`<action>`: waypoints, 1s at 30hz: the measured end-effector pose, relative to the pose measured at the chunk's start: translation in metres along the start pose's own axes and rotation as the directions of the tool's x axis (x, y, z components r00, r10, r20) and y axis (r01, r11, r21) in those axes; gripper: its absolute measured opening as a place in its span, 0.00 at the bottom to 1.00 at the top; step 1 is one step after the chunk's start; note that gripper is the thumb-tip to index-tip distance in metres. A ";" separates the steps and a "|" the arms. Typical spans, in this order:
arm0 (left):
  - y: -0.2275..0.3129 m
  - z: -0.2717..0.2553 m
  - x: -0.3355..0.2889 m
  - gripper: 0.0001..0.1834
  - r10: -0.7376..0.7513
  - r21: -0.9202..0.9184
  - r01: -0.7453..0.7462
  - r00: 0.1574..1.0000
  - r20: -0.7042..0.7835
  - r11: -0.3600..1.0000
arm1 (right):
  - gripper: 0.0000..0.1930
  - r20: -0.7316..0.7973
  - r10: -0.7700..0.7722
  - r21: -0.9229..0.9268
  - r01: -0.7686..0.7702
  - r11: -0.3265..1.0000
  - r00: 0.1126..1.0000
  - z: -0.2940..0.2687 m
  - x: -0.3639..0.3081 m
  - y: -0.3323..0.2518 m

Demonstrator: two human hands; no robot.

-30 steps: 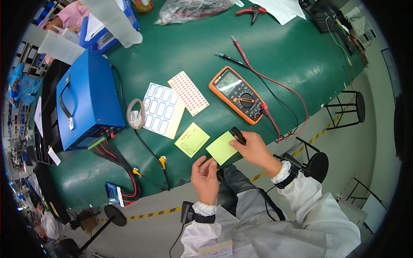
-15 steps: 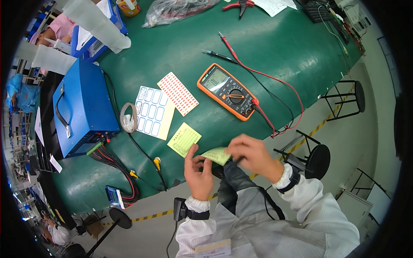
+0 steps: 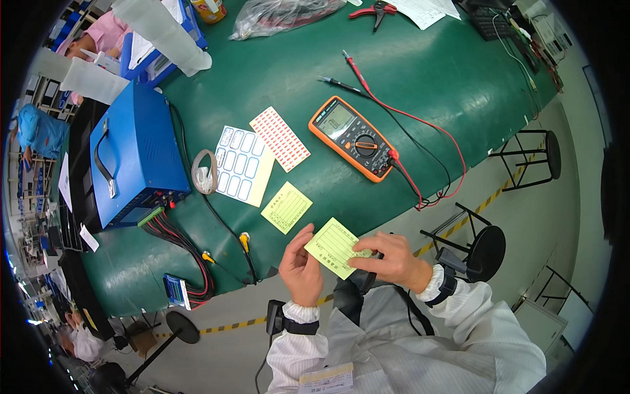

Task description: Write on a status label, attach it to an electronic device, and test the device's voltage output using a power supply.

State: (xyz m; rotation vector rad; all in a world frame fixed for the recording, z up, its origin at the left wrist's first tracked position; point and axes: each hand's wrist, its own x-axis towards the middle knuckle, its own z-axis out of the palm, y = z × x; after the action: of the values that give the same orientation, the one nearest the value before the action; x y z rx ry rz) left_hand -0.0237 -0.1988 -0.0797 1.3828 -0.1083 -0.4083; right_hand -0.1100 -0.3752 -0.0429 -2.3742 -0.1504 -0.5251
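Observation:
A pale yellow-green paper form (image 3: 333, 244), printed with ruled lines, is held up over the table's near edge. My right hand (image 3: 392, 261) pinches its lower right part between thumb and fingers. At the form's left corner, my left hand (image 3: 302, 272) is curled, with its thumb and forefinger against the paper. A second yellow-green form (image 3: 287, 207) lies on the table just beyond my left hand. Farther off lie a sheet of blue-outlined white labels (image 3: 240, 164) and a sheet of small red stickers (image 3: 280, 139).
An orange multimeter (image 3: 353, 139) with red and black probes lies beyond my right hand. At left stands a blue metal instrument box (image 3: 141, 154) with cables, near a tape roll (image 3: 204, 172). A clear bag (image 3: 282, 16) and red-handled pliers (image 3: 375, 13) lie at the back of the green table (image 3: 262, 72). Stools (image 3: 485, 249) stand right.
The held form has turned from folded and edge-on to flat, with its printed face showing. My right hand has moved slightly down and right; the view has shifted a little.

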 end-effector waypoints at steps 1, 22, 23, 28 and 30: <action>-0.001 0.001 0.000 0.14 -0.017 0.001 0.017 1.000 -0.002 1.000 | 0.16 -0.013 0.011 0.007 -0.011 1.000 1.000 0.002 -0.002 0.000; -0.034 0.013 0.032 0.12 0.090 0.609 -0.025 0.993 -0.076 0.793 | 0.14 0.111 0.787 0.178 -0.791 0.585 0.607 0.041 0.027 0.048; -0.038 0.013 0.034 0.12 0.199 0.683 -0.117 0.979 -0.041 0.721 | 0.13 0.066 0.753 0.160 -0.752 0.640 0.655 0.045 0.024 0.052; -0.037 0.015 0.037 0.12 0.293 0.780 -0.205 0.956 0.029 0.591 | 0.13 -0.148 0.623 0.008 -0.629 0.777 0.768 0.037 0.026 0.041; -0.031 0.015 0.038 0.12 0.276 0.772 -0.172 0.961 -0.005 0.612 | 0.14 -0.127 0.723 0.279 -0.675 0.683 0.679 0.024 0.028 0.034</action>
State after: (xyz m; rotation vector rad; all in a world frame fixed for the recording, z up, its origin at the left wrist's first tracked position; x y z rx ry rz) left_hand -0.0003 -0.2301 -0.1127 2.2162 -0.3897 -0.0339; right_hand -0.0677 -0.3860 -0.0686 -1.9276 0.7676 -0.3623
